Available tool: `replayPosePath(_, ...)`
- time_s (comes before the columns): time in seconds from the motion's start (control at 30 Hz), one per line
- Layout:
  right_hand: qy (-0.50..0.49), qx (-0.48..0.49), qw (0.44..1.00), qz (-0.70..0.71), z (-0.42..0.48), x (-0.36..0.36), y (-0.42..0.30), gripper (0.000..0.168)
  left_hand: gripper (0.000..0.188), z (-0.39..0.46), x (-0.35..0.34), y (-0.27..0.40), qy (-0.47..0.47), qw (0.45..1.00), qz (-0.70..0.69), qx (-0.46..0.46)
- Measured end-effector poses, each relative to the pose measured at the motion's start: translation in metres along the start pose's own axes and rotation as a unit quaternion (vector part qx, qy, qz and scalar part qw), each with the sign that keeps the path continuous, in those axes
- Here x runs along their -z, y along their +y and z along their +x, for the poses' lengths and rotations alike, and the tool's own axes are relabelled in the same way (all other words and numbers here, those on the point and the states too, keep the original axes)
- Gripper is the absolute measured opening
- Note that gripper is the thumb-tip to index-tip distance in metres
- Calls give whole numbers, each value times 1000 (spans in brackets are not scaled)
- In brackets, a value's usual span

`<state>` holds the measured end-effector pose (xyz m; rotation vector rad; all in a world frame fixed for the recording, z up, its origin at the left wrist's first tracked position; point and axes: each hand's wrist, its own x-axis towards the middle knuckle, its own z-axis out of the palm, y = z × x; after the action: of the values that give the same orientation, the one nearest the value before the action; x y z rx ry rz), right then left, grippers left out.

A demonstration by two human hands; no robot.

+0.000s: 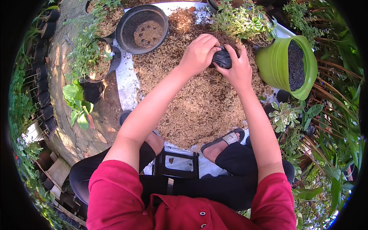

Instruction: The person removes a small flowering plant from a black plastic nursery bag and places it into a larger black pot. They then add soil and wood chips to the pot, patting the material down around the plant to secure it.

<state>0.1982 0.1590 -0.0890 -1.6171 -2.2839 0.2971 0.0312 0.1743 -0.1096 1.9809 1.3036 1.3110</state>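
Both of my hands are on a small black plastic bag [222, 59] above the upper part of a heap of husk-like planting mix [195, 97]. My left hand [201, 53] pinches the bag's upper left edge between thumb and fingers. Around its right side curl the fingers of my right hand [237, 64], with the thumb at the lower edge. What the bag holds is hidden. Darker soil lies just beyond my hands, close to a leafy variegated plant [244, 21].
A black plastic pot [122, 31] with mix in its bottom stands at the upper left. At right, a green pot [271, 63] with dark soil leans over. Potted plants and a leafy seedling [74, 96] line the left side. A black plastic stool [176, 172] is between my legs.
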Motion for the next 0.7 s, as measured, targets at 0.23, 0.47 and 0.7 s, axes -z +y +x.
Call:
replayPosePath(0.23,-46,-32,998,11,2,2,-9,69,10,-2,9,-2,-52,997,53,-37)
replayPosePath(0.47,-74,-29,997,11,-1,-5,-17,70,10,-22,16,-5,-60,992,94,-53)
replayPosePath(0.7,-95,-19,995,16,-3,-10,-22,70,13,-38,24,-5,-56,992,96,-56)
